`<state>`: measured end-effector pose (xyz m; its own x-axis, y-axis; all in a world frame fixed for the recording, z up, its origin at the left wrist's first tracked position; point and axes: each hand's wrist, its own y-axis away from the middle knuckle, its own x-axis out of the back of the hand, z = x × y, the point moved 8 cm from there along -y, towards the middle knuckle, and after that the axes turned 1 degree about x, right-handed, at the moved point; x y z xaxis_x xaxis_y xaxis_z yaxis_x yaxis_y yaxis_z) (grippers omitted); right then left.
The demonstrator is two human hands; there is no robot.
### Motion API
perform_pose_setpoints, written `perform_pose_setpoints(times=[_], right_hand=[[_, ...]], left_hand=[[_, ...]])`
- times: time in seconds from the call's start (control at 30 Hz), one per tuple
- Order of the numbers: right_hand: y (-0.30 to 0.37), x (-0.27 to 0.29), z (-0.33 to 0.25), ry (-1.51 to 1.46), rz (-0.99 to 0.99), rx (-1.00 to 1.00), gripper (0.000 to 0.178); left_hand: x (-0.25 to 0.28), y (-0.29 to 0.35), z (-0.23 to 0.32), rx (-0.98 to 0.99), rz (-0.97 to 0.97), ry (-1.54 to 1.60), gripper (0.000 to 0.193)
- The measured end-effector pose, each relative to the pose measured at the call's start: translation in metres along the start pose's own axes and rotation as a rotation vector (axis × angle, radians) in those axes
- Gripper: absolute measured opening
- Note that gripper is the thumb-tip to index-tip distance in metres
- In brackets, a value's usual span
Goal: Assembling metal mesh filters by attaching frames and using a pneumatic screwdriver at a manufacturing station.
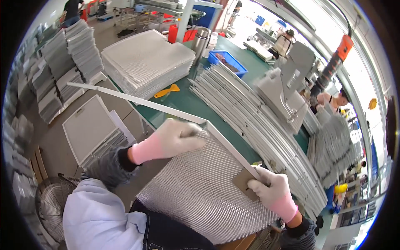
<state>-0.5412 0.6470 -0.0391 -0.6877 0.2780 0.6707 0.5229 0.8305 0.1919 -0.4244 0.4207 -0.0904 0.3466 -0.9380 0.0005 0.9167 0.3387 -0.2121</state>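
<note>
A silvery metal mesh sheet (212, 187) lies tilted in front of my body. A thin pale metal frame strip (233, 152) runs along its far right edge. From the bend at the mesh's top corner, another length of strip (137, 100) sticks out to the far left, apart from the mesh. My left hand (171, 139), in a white and pink glove, is closed on the mesh at that corner; its fingertips are slightly blurred. My right hand (273, 189), gloved alike, grips the strip near its lower end, thumb on a small brown square piece (246, 183).
On the green table (171, 110) are a stack of mesh panels (146, 62), a yellow scraper (166, 91), a steel flask (201, 43), a blue bin (228, 62) and long metal strips (250, 112). An orange-black power driver (333, 62) hangs right. More panels (91, 129) stand left.
</note>
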Motion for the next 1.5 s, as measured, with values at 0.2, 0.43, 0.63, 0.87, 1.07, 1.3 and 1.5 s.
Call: perform_pose_setpoints(times=[0.2, 0.43, 0.63, 0.87, 1.07, 1.3, 1.5], right_hand=[[-0.013, -0.003, 0.003, -0.033, 0.037, 0.014, 0.038], [-0.016, 0.006, 0.02, -0.194, 0.107, 0.015, 0.042], [-0.035, 0.005, 0.042, -0.218, 0.111, -0.029, 0.041], [-0.072, -0.004, 0.078, -0.246, 0.086, -0.059, 0.038], [-0.115, -0.035, 0.075, -0.212, -0.156, -0.097, 0.034], [-0.08, -0.009, 0.125, -0.121, -0.356, -0.172, 0.039], [0.028, 0.033, 0.173, -0.598, 0.178, -0.524, 0.03]], left_hand=[[-0.01, 0.017, 0.125, -0.903, 0.017, -1.406, 0.036], [-0.013, -0.068, 0.034, 0.049, -0.562, -0.5, 0.025], [-0.003, -0.006, -0.044, 0.304, -0.206, -0.019, 0.02], [0.015, 0.172, -0.149, 0.846, -0.198, -0.051, 0.029], [0.024, 0.188, -0.161, 0.471, -0.403, -0.12, 0.046], [0.015, 0.082, -0.164, 0.473, -0.028, 0.344, 0.038], [0.001, 0.068, -0.172, 0.452, -0.03, 0.432, 0.04]])
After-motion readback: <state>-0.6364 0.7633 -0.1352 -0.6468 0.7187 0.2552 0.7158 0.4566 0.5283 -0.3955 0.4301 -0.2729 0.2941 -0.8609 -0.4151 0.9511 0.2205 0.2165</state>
